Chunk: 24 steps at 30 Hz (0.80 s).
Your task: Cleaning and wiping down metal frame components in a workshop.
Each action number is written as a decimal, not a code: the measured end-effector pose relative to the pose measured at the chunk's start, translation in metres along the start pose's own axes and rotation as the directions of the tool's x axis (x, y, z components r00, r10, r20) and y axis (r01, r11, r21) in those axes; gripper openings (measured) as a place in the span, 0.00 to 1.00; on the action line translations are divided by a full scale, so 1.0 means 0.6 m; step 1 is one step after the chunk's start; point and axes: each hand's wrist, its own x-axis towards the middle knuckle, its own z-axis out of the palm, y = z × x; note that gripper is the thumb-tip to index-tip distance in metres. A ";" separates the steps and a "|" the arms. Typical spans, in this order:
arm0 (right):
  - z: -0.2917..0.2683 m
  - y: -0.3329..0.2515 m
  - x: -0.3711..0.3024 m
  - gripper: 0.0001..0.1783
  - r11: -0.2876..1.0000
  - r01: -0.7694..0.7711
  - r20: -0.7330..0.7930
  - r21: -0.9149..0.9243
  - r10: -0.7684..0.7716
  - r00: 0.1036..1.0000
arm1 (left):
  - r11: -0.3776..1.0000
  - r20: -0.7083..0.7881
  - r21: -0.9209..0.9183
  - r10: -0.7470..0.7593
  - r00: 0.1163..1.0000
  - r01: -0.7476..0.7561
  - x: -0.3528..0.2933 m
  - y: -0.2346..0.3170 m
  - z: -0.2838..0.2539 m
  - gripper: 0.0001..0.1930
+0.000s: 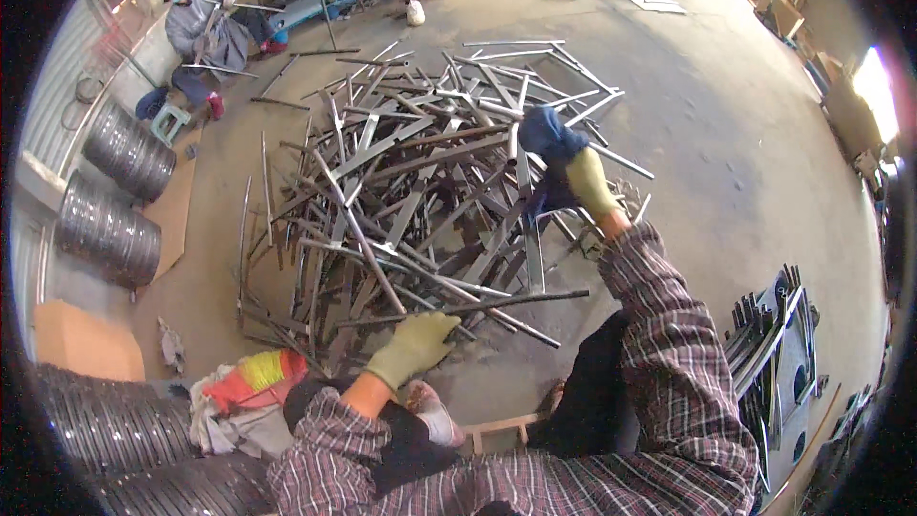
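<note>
My left hand [415,348], gloved in yellow at the bottom centre of the frame, has its fingers closed on a dark rod [521,302] that slants slightly up to the right. Right of centre, blue cloth [551,134] covers the fingers of my right hand [582,168], so I cannot tell their grip. The heap of metal bars [387,146] spreads across the middle of the floor [712,191].
</note>
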 end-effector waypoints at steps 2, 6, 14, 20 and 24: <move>0.057 0.129 0.033 0.17 0.991 -0.130 -0.161 -0.025 0.124 0.979 | 0.999 -0.034 0.022 0.030 0.999 -0.029 0.013 0.004 0.011 0.24; 0.169 0.212 0.133 0.16 0.982 0.018 -0.082 -0.189 -0.034 0.996 | 0.997 0.077 -0.009 -0.080 0.994 0.081 -0.007 0.006 -0.007 0.23; 0.199 0.250 0.181 0.11 0.973 -0.195 -0.228 -0.121 0.163 0.960 | 0.998 0.103 0.001 -0.059 0.993 0.059 0.022 0.001 -0.028 0.25; -0.001 0.172 0.217 0.09 0.814 -0.146 -0.428 -0.562 -0.135 0.894 | 0.996 0.060 -0.007 -0.089 0.994 0.090 -0.016 0.008 -0.033 0.24; -0.271 0.224 0.121 0.11 0.700 -0.234 -0.615 -0.675 -0.358 0.702 | 0.999 0.016 -0.046 0.016 1.000 -0.016 0.009 0.022 -0.014 0.22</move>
